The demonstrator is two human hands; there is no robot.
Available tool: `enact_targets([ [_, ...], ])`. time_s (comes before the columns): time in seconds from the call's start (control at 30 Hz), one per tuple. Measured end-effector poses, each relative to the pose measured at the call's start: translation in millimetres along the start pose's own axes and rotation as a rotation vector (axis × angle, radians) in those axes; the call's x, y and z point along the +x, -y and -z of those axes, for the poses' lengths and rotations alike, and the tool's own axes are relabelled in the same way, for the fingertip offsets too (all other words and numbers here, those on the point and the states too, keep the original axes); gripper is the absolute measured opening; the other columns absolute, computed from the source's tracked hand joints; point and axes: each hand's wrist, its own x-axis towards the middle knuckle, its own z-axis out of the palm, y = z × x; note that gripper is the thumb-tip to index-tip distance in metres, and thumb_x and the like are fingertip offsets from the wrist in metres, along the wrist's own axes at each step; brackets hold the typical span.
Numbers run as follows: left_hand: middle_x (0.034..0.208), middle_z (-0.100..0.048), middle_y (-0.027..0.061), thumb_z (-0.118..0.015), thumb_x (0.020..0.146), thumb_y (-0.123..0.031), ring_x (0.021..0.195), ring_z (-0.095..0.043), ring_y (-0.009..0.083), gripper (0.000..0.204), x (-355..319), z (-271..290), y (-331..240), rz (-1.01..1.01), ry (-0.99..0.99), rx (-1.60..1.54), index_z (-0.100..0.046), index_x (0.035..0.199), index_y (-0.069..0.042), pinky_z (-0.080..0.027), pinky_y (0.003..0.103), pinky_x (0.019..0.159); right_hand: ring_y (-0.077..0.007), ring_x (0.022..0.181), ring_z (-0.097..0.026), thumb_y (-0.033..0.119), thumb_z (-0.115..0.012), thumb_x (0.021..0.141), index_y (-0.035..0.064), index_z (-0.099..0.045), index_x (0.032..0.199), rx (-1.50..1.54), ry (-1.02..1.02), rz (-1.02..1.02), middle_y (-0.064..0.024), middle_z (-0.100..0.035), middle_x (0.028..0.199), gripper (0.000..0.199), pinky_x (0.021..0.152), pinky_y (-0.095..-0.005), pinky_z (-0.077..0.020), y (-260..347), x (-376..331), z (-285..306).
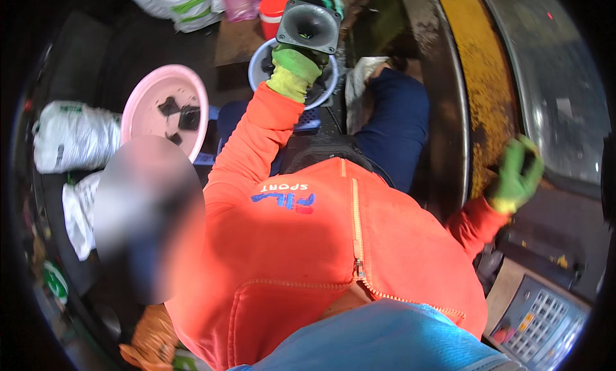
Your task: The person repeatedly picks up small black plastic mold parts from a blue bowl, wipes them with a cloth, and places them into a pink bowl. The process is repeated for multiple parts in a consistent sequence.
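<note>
My left hand (pixel 293 68), in a green and yellow glove, is closed round a dark grey square speaker horn (pixel 292 15) with a round flared mouth facing up. It holds the horn over a pale blue basin (pixel 255 68), which has dark pieces in it, partly hidden by the glove. My right hand (pixel 518 172), gloved in green, is out to the right with its fingers apart, nothing seen in it. It is beside a yellow machine frame (pixel 480 82) with worn paint and a glassy panel (pixel 561 95).
A pink basin (pixel 133 108) with several dark square pieces (pixel 190 117) stands at the left. White sacks (pixel 77 137) lie beyond it. A red container (pixel 272 25) with a white rim is behind the horn. At lower right sits a keypad panel (pixel 539 323).
</note>
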Motion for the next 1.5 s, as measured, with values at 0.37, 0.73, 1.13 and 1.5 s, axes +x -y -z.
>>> enact_targets([
  [0.37, 0.095, -0.067, 0.0093, -0.075, 0.077, -0.007, 0.092, -0.064, 0.0217, 0.020, -7, -29, -22, 0.164, 0.079, -0.608, -0.067, 0.095, -0.004, -0.051, 0.034, 0.081, -0.0191, 0.074, -0.065, 0.023, -0.081, 0.080, 0.0016, -0.061, 0.088, -0.735, -1.124, 0.279, -0.0077, -0.066, 0.084, 0.031, 0.063, -0.0332, -0.0539, 86, 21, 155],
  [0.73, 0.092, -0.069, 0.0114, -0.076, 0.077, -0.011, 0.086, -0.067, 0.0270, 0.023, -30, 15, 63, 0.068, 0.243, -0.166, -0.066, 0.096, -0.005, -0.053, 0.039, 0.081, -0.0096, 0.059, -0.051, 0.010, -0.057, 0.094, -0.0004, -0.063, 0.088, -0.126, -1.047, 0.578, -0.0005, -0.054, 0.072, 0.013, 0.052, -0.0251, -0.0393, 29, 44, 93],
  [1.13, 0.105, -0.069, 0.0121, -0.077, 0.078, -0.011, 0.095, -0.067, 0.0244, 0.043, -22, 18, 56, 0.086, 0.226, -0.245, -0.063, 0.116, -0.001, -0.053, 0.036, 0.087, -0.0189, 0.065, -0.056, 0.027, -0.061, 0.093, 0.0042, -0.067, 0.100, 0.093, -0.847, 0.230, -0.0066, -0.063, 0.077, 0.025, 0.058, -0.0333, -0.0451, 2, 284, 156],
  [1.5, 0.101, -0.068, 0.0105, -0.058, 0.097, -0.046, 0.095, -0.064, 0.0232, 0.043, -49, 54, 63, 1.154, -0.021, -1.424, -0.067, 0.100, -0.004, -0.050, 0.036, 0.090, -0.0258, 0.123, -0.056, 0.055, -0.052, 0.092, 0.0144, -0.049, 0.143, -0.028, -0.651, -0.654, -0.0121, -0.058, 0.139, 0.065, 0.104, -0.0370, -0.0410, -316, 482, 254],
])
